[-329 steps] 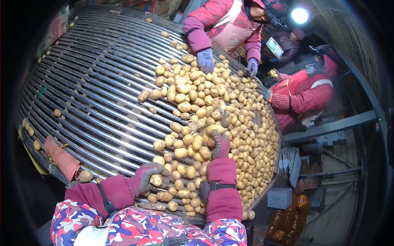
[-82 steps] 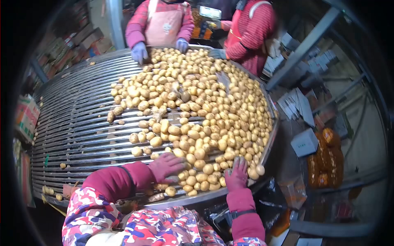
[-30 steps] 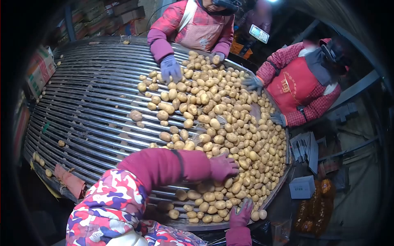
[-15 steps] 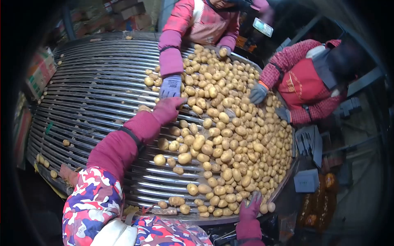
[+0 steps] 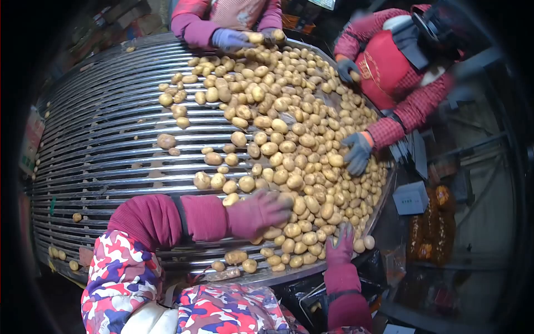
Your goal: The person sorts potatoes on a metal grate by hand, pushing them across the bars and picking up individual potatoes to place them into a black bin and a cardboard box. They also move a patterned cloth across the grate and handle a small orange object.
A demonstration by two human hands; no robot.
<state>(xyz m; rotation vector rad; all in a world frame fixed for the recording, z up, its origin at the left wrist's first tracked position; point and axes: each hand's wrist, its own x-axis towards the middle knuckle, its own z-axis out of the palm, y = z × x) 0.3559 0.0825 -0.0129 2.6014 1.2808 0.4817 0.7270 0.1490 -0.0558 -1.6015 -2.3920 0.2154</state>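
Note:
My left hand point(image 5: 258, 213), in a pink glove, lies palm down over potatoes point(image 5: 311, 192) on the metal roller table point(image 5: 183, 167). Its fingers are stretched out and a little blurred. At the near right edge of the pile, my right hand point(image 5: 340, 245), gloved the same way, rests with fingers apart against the potatoes. Two pale potatoes point(image 5: 364, 243) lie just right of it. A few potatoes and a long brownish piece point(image 5: 225, 274) lie on the table's near edge, below my left forearm.
Across the table a person's gloved hand point(image 5: 231, 40) is at a potato. Another person in a red apron point(image 5: 384, 69) has one hand point(image 5: 359, 154) on the pile. Beyond the right rim are a blue-white box point(image 5: 410, 199) and filled net bags point(image 5: 433, 228).
My left hand has swept toward me and right, onto the near potatoes. My right hand stays at the edge. The person opposite has drawn a hand back; the red-aproned person's hands have shifted.

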